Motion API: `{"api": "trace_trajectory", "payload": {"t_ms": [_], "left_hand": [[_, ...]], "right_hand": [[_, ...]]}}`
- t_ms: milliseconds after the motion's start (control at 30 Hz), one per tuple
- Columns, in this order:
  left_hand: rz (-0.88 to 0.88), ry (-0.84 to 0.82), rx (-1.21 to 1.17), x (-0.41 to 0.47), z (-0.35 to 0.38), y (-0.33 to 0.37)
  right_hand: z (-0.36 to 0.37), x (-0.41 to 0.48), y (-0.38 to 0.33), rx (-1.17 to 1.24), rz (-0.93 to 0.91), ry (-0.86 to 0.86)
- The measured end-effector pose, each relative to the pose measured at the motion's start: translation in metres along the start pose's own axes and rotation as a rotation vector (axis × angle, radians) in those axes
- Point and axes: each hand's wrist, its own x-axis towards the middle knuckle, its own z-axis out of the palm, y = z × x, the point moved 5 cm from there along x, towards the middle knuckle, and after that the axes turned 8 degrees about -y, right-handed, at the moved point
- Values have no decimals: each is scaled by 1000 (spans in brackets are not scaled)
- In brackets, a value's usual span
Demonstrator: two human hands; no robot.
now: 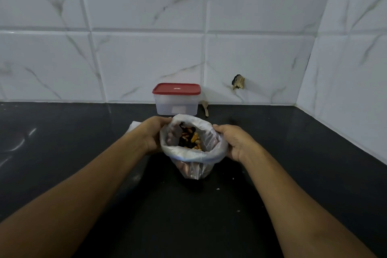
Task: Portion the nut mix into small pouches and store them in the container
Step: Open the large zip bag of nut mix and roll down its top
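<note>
On the counter (pixel 83 153), two hands hold one bag (pixel 193 153); one container (pixel 176 100) behind.

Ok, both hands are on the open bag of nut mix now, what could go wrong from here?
1. The bag is soft with its mouth rolled wide; if the left hand or right hand slips, nut mix may spill on the counter.
2. The container has its red lid on, so storing will need a free hand.

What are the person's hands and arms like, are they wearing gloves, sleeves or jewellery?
Both are bare. The left hand and right hand have no gloves, and no rings show on the visible parts. The forearms run uncovered to the picture's lower edge, with no sleeve, watch or bracelet in view.
</note>
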Motion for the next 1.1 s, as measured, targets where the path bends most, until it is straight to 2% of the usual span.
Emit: {"api": "trace_trajectory", "payload": {"t_ms": [67, 133, 200, 267, 433, 500, 600, 767, 867, 933, 1000, 1033, 1100], "left_hand": [[-27, -15, -43, 2, 3, -4], [15, 57, 48, 2, 5, -4], [118, 153, 201, -1, 3, 2], [217, 236, 375, -6, -1, 9], [198, 326, 943, -37, -4, 14], [168, 330, 1066, -47, -5, 11], [177, 301, 970, -49, -8, 6], [130, 244, 368, -33, -7, -6], [110, 194, 174, -25, -2, -12], [143, 198, 218, -23, -4, -11], [150, 200, 358, -28, -7, -11], [137, 194, 453, -32, -8, -12], [101, 192, 641, -43, -9, -12]], "right_hand": [[-2, 0, 1, 19, 27, 1], [-3, -1, -2, -86, -5, 9], [-4, -8, -12, -298, -98, 35], [-6, -17, -22, -399, -162, 34], [-13, -33, -31, -679, -109, -11], [-13, -37, -34, -730, -107, -2], [-11, -40, -35, -734, -116, 27], [3, -41, -22, -479, -137, -20], [10, -39, -17, -401, -134, -62], [9, -40, -18, -545, -119, -54], [3, -43, -24, -745, -126, -4], [0, -45, -27, -782, -139, 11], [-4, -47, -31, -707, -137, -37]]}}
